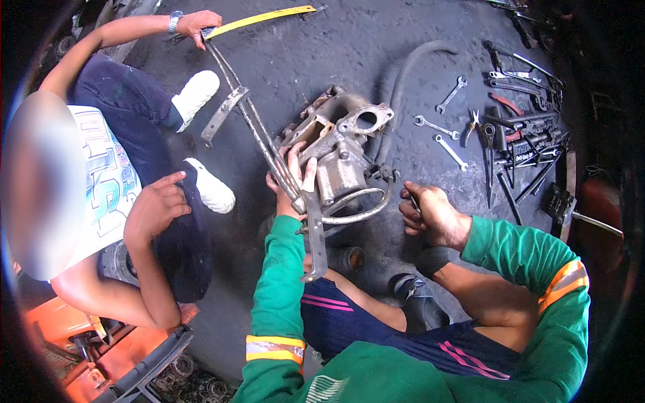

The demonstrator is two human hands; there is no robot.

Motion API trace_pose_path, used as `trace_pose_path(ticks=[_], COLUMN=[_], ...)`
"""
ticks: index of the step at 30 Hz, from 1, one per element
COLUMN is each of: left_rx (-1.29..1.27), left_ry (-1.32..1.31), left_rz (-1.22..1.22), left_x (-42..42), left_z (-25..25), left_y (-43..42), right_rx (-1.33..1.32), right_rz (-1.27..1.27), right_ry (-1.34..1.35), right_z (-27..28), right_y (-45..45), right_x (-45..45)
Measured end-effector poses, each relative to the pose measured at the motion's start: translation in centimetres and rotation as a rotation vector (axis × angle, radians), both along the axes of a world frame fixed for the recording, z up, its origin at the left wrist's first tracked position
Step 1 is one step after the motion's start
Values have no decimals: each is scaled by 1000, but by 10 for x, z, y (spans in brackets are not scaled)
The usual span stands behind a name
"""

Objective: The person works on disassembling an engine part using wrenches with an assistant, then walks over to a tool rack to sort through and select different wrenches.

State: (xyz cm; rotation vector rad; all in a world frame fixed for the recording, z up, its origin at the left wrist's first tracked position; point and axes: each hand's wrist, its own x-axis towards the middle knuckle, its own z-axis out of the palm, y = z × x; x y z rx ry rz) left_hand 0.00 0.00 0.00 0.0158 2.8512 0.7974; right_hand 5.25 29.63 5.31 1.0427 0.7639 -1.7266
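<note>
A greasy cast-metal engine part [342,161] with an oval flange and a round port is in front of me. Two long thin metal pipes [259,134] with bracket plates run from it toward the upper left. My left hand [293,178] is closed on the casting's left side, beside the pipes, fingers spread up along it. A curved hose [366,213] loops below the casting. My right hand [433,213] is closed just right of the hose's end fitting [388,174]. A small dark thing shows between its fingers, too little to name.
At left, a person crouches, one hand [198,27] at the pipes' far end by a yellow strip [262,20]. Several wrenches [437,126], pliers [473,127] and other tools lie at right. A thick hose [403,80] curves behind the casting. Orange machinery [74,316] stands lower left.
</note>
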Motion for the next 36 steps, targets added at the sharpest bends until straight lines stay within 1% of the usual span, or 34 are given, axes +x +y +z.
trace_pose_path(ticks=[2, 3, 5, 8, 11, 12, 15, 16, 19, 20, 23, 24, 27, 30, 33, 35, 36], left_rx=[-30, -6, -8, -51, -72, -83, -119, -112, -110, -111, -114, -114, -111, -85, -78, -85, -90], left_ry=[24, 36, -110, -94, -73, -69, -61, -52, -53, -52, -62, -61, -61, -44, -68, -61, -52], left_rz=[13, 15, 29, 24, 31, 38, 60, 56, 59, 63, 73, 74, 76, 69, 63, 64, 60], left_x=[3, -3, -2, 1, 1, 1, 1, -1, 1, 1, 1, 1, 3, 3, 1, 2, 1], left_z=[7, -10, 6, 11, 7, 8, 8, 8, 10, 10, 10, 11, 12, 11, 11, 11, 11], left_y=[4, 12, 7, 3, 5, 5, 5, 5, 6, 6, 7, 6, 5, 3, 2, 4, 4], right_rx=[-87, 30, 116, 144, 199, 150, 89, 76, 80, 218, 490, 508, 557, 498, 588, 963, 958], right_rz=[-56, -50, -33, 28, 54, 27, 106, 134, 203, 404, 909, 973, 860, 802, 1120, 1238, 1154], right_ry=[-23, -66, -150, -105, -181, -240, -277, -260, -246, -145, -23, -2, 51, 55, 285, 1235, 1491], right_z=[2, 12, 28, 17, 14, 19, 14, 20, 14, 15, 7, 22, 12, 3, 40, 9, 16], right_y=[-4, -5, -24, -34, -37, -36, -28, -27, -26, -24, -22, -26, -25, -4, 13, 47, 42], right_x=[-1, -12, -19, -21, -26, -32, -47, -52, -55, -60, -67, -72, -59, -44, -52, -21, -27])
